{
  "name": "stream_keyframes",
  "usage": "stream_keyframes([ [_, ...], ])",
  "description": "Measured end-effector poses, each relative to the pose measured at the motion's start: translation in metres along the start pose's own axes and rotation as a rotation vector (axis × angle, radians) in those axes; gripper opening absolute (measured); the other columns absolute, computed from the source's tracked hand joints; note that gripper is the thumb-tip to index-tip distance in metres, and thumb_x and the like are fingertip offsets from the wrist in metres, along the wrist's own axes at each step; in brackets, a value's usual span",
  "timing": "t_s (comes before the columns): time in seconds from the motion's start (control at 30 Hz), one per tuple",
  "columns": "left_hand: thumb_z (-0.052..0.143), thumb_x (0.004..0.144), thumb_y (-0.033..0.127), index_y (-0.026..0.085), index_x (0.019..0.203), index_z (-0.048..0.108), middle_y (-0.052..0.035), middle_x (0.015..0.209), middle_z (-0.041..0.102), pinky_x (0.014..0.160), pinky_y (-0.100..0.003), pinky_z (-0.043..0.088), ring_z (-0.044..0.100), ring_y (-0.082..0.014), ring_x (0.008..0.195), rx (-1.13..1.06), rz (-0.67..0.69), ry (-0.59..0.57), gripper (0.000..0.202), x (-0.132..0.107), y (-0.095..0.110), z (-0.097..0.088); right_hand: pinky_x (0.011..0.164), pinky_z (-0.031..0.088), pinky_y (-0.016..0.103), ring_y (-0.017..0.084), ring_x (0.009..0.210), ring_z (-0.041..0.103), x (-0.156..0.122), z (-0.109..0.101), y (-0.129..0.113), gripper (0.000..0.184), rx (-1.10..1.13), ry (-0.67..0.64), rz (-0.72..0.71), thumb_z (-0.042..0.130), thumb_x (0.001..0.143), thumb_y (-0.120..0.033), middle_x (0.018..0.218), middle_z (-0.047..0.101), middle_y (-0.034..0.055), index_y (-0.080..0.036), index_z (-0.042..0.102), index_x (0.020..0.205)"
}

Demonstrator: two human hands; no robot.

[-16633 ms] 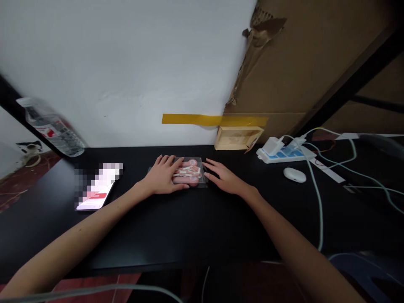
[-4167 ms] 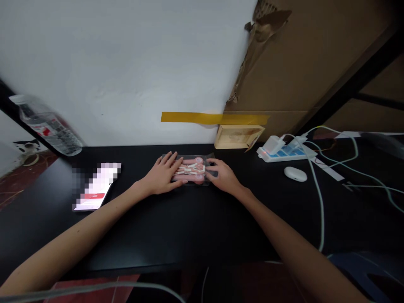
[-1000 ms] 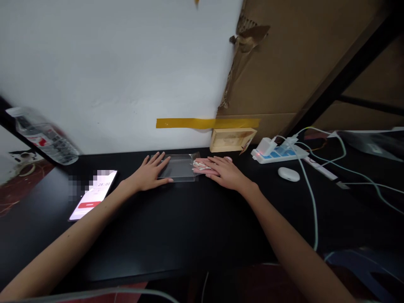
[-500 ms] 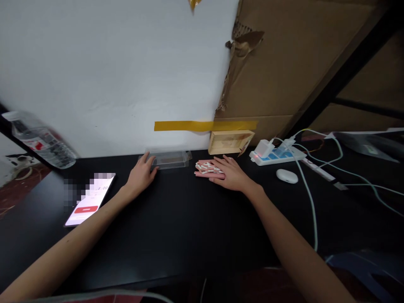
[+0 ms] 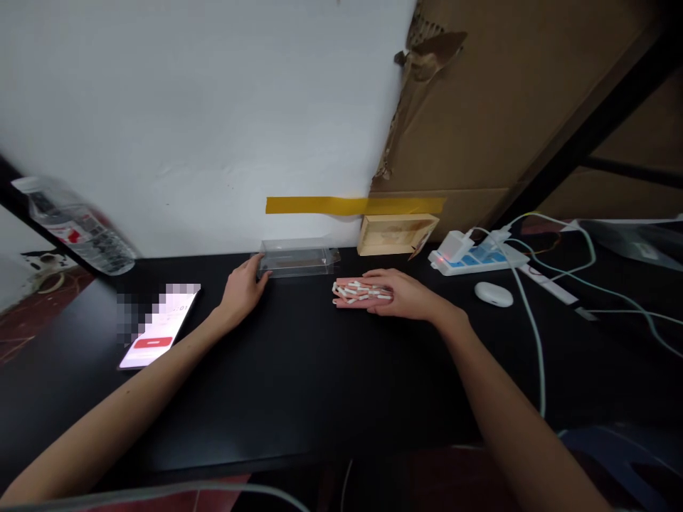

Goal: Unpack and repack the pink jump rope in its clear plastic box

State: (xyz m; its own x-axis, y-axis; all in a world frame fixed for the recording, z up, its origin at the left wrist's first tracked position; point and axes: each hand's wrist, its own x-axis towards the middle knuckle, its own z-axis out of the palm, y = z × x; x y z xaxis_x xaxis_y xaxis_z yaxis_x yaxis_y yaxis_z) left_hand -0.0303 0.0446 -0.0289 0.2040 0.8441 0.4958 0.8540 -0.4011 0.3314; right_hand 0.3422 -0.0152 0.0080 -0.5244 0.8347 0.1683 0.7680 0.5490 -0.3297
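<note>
A bundled jump rope [image 5: 355, 291] with pink and white beads and pink handles lies on the black table [image 5: 299, 384]. My right hand [image 5: 403, 295] grips its right end, fingers along the far side and thumb along the near side, so that end is hidden. To the left, a clear plastic box [image 5: 296, 259] lies lengthwise near the wall, with a flap at its right end. My left hand [image 5: 244, 290] is closed around the box's left end, thumb at the near edge. A gap of bare table separates the box from the rope.
Behind the rope a shallow wooden box [image 5: 398, 236] leans at the wall. Rightward are a power strip [image 5: 474, 259] with chargers and cables, and a white earbud case [image 5: 494, 294]. Leftward are a lit phone [image 5: 160, 331] and a tilted water bottle [image 5: 80, 231].
My right hand's fingers have shifted from lying over the rope to gripping around its sides. My left hand has closed more around the box's end. The view has moved slightly.
</note>
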Motion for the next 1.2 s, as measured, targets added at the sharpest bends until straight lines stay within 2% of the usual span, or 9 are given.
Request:
stream_keyframes([
  [0.17, 0.049, 0.093, 0.028, 0.010, 0.143, 0.047, -0.0185, 0.127, 0.066, 0.097, -0.046, 0.053, 0.067, -0.0294, 0.112, -0.218, 0.083, -0.081, 0.053, 0.000, 0.001, 0.009, 0.106, 0.045, 0.048, 0.029, 0.123, 0.059, 0.010, 0.017, -0.026, 0.063, 0.051, 0.032, -0.096, 0.077, 0.074, -0.025, 0.138, 0.062, 0.0062, -0.030, 0.062, 0.135],
  [0.3, 0.042, 0.100, 0.038, 0.013, 0.151, 0.037, -0.0169, 0.149, 0.050, 0.112, -0.048, 0.041, 0.051, -0.0285, 0.136, -0.269, 0.174, -0.215, 0.057, -0.003, 0.008, 0.010, 0.109, 0.042, 0.050, 0.030, 0.129, 0.054, 0.020, 0.040, -0.041, 0.060, 0.003, 0.067, -0.149, 0.074, 0.081, -0.031, 0.142, 0.059, 0.0115, -0.024, 0.059, 0.138],
  [0.43, 0.037, 0.103, 0.041, 0.014, 0.148, 0.038, -0.0162, 0.152, 0.045, 0.117, -0.049, 0.034, 0.042, -0.0269, 0.142, -0.283, 0.197, -0.180, 0.053, -0.005, 0.022, 0.001, 0.111, 0.039, 0.054, 0.031, 0.133, 0.051, 0.027, 0.052, -0.051, 0.057, -0.041, 0.092, -0.160, 0.068, 0.086, -0.038, 0.145, 0.057, 0.0117, -0.026, 0.057, 0.141],
  [0.5, 0.037, 0.103, 0.041, 0.016, 0.144, 0.043, -0.0147, 0.146, 0.052, 0.115, -0.050, 0.037, 0.048, -0.0266, 0.137, -0.287, 0.219, -0.137, 0.048, -0.007, 0.033, -0.005, 0.113, 0.037, 0.057, 0.032, 0.136, 0.048, 0.030, 0.054, -0.051, 0.057, -0.047, 0.116, -0.159, 0.067, 0.087, -0.042, 0.145, 0.057, 0.0102, -0.028, 0.056, 0.141],
  [0.6, 0.037, 0.104, 0.041, 0.017, 0.142, 0.046, -0.0138, 0.142, 0.055, 0.112, -0.047, 0.041, 0.050, -0.0258, 0.134, -0.298, 0.323, -0.188, 0.046, -0.014, 0.049, -0.011, 0.116, 0.032, 0.060, 0.034, 0.142, 0.041, 0.031, 0.054, -0.047, 0.062, -0.072, 0.134, -0.152, 0.068, 0.087, -0.049, 0.145, 0.058, 0.0098, -0.027, 0.054, 0.143],
  [0.8, 0.036, 0.105, 0.041, 0.013, 0.154, 0.031, -0.0180, 0.161, 0.031, 0.120, -0.046, 0.029, 0.029, -0.0268, 0.149, -0.139, 0.503, -0.435, 0.057, -0.034, 0.060, -0.004, 0.120, 0.030, 0.056, 0.034, 0.146, 0.037, 0.025, 0.046, -0.034, 0.075, -0.112, 0.060, -0.107, 0.067, 0.085, -0.058, 0.152, 0.049, 0.0150, -0.020, 0.049, 0.147],
  [0.9, 0.034, 0.105, 0.040, 0.010, 0.156, 0.027, -0.0192, 0.161, 0.029, 0.121, -0.044, 0.028, 0.026, -0.0258, 0.150, -0.110, 0.511, -0.433, 0.059, -0.036, 0.057, 0.000, 0.121, 0.027, 0.057, 0.036, 0.148, 0.032, 0.020, 0.044, -0.029, 0.075, -0.148, 0.055, -0.061, 0.062, 0.087, -0.062, 0.154, 0.046, 0.0170, -0.016, 0.050, 0.146],
  [1.03, 0.034, 0.105, 0.039, 0.012, 0.157, 0.026, -0.0173, 0.161, 0.031, 0.121, -0.046, 0.027, 0.025, -0.0264, 0.151, -0.078, 0.537, -0.399, 0.058, -0.035, 0.056, 0.001, 0.118, 0.032, 0.059, 0.034, 0.147, 0.035, 0.015, 0.046, -0.027, 0.069, -0.095, 0.070, -0.062, 0.061, 0.089, -0.060, 0.153, 0.048, 0.0125, -0.024, 0.049, 0.147],
  [1.2, 0.035, 0.104, 0.043, 0.010, 0.156, 0.025, -0.0202, 0.159, 0.032, 0.121, -0.048, 0.027, 0.027, -0.0282, 0.150, -0.069, 0.522, -0.406, 0.062, -0.036, 0.058, 0.001, 0.117, 0.036, 0.057, 0.032, 0.144, 0.040, 0.015, 0.051, -0.031, 0.074, -0.020, 0.095, -0.101, 0.063, 0.090, -0.052, 0.154, 0.047, 0.0118, -0.026, 0.038, 0.154],
])
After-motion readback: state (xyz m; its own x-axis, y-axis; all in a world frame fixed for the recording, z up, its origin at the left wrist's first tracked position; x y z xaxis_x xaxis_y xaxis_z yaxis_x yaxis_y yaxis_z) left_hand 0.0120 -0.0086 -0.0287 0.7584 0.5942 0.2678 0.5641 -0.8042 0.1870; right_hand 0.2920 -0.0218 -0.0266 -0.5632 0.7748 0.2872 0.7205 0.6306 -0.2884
